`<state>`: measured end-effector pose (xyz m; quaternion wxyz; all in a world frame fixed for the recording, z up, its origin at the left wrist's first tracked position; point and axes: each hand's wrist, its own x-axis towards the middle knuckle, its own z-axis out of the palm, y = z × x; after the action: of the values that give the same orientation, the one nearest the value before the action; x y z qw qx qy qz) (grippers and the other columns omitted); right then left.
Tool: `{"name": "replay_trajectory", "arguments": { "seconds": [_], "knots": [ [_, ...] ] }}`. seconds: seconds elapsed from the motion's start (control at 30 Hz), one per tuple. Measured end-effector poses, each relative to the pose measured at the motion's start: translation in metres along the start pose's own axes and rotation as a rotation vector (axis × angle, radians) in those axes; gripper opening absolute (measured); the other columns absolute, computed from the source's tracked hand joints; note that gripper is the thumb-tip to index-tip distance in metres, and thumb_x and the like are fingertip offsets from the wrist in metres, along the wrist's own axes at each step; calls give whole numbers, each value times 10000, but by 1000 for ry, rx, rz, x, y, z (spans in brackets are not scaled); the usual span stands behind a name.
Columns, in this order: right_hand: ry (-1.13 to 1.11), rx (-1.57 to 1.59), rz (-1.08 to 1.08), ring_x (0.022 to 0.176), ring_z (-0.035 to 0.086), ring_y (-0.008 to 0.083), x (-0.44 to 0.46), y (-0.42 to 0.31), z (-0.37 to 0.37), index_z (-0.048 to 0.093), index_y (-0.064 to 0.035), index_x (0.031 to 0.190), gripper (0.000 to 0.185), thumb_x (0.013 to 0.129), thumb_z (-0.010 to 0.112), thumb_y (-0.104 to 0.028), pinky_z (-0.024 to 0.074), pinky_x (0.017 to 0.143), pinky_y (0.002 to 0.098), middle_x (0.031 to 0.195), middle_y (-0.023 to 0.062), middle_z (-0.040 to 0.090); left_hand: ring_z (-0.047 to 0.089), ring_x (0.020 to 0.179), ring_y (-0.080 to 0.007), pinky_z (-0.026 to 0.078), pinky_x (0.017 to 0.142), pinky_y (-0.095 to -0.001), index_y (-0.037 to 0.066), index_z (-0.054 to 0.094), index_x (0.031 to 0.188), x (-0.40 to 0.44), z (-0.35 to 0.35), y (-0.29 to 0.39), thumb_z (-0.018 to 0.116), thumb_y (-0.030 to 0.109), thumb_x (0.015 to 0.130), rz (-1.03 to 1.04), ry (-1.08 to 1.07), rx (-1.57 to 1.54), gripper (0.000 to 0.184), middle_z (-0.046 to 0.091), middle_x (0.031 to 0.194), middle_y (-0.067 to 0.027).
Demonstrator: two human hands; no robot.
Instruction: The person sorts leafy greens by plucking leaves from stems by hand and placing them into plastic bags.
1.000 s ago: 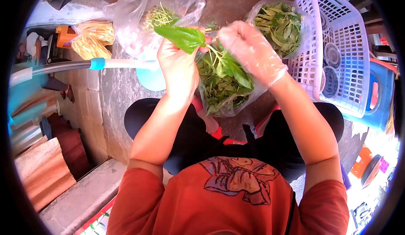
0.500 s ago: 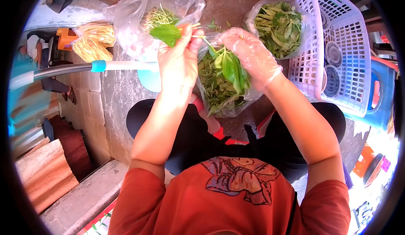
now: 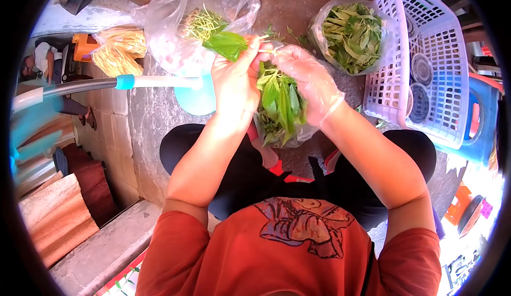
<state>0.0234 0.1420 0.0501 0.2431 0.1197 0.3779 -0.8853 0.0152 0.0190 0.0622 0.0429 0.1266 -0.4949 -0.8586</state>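
Bare and pinched closed, my left hand (image 3: 237,80) holds a leafy stem (image 3: 228,45), its broad green leaf pointing left. My right hand (image 3: 311,78), in a clear plastic glove, is closed on a bunch of leaves (image 3: 279,102) that hangs below its fingers. The fingertips of both hands nearly meet around pale stems. Under the hands sits an open plastic bag of leaves (image 3: 274,136), partly hidden. A bag with thin pale stems (image 3: 202,23) lies at the upper left, and another bag of leaves (image 3: 353,38) at the upper right.
A white perforated basket (image 3: 391,72) stands at the right beside a blue plastic object (image 3: 481,115). At the left are a pole with a light-blue disc (image 3: 194,102), a bag of yellow strips (image 3: 120,54) and a concrete ledge (image 3: 106,248). Part of a person (image 3: 45,62) shows far left.
My left hand has moved slightly right and my right hand slightly left and down, bringing the fingertips together. The leaf bunch now hangs straighter below my right hand.
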Motion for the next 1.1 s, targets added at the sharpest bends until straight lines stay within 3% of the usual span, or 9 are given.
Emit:
{"name": "replay_trajectory", "arguments": {
  "seconds": [0.17,0.33,0.43,0.57,0.7,0.8,0.9,1.0,1.1],
  "knots": [
    [43,94,33,823,558,133,-1,-4,-18,541,-90,931,122,852,574,-175,476,747,303,883,19,560,607,800,-189,507,733,-264,-4,569,912,19,-18,7,592,20,832,94,75,-36,87,611,871,-101],
    [38,-166,21,773,529,123,7,-23,-19,527,-61,933,140,864,523,-183,455,713,291,840,24,540,601,756,-152,486,660,-246,4,585,909,15,-27,3,573,-53,795,1,-91,359,128,628,839,-84],
    [-6,-276,44,794,543,126,6,-30,-14,557,-36,1001,266,846,569,-252,454,718,281,874,46,573,582,742,-95,456,646,-225,0,582,917,9,-27,-4,531,-109,750,-16,-202,570,206,637,847,-58],
    [-40,-521,144,769,562,135,4,-27,-8,594,-7,1006,358,811,612,-306,458,701,287,870,71,610,571,749,-75,462,669,-229,-6,586,922,1,-21,-7,564,-81,760,121,-207,823,180,637,821,-39],
    [-110,-713,112,747,570,146,10,-18,-18,596,14,1029,398,787,626,-301,470,689,311,862,82,623,571,706,-64,464,629,-224,-4,626,882,-1,-22,-7,597,-40,766,265,-263,1015,124,641,775,-19],
    [-160,-644,107,741,577,155,10,-20,-18,590,1,1053,429,775,641,-323,472,685,302,868,83,625,566,697,-60,458,620,-218,-5,631,892,1,-28,-7,596,-31,770,280,-313,1053,129,646,780,-28],
    [-176,-439,181,808,572,171,2,-37,-8,575,-22,1087,459,762,659,-335,472,714,339,909,92,613,564,675,-64,459,601,-219,-18,627,887,12,-40,-9,598,-9,789,152,-283,1113,102,641,763,-40],
    [115,-469,-103,909,539,196,8,-55,-13,564,-40,1084,444,762,664,-330,451,756,376,981,101,585,595,590,-127,476,563,-245,-7,633,844,22,-48,-7,595,-7,796,-50,-265,765,61,627,713,-80],
    [337,-249,-129,964,505,232,19,-87,-34,570,-63,1021,393,759,665,-340,417,797,373,1038,93,564,591,632,-146,477,597,-240,15,571,903,25,-50,-2,586,72,847,-315,-209,371,81,605,754,-58]
  ]
}}
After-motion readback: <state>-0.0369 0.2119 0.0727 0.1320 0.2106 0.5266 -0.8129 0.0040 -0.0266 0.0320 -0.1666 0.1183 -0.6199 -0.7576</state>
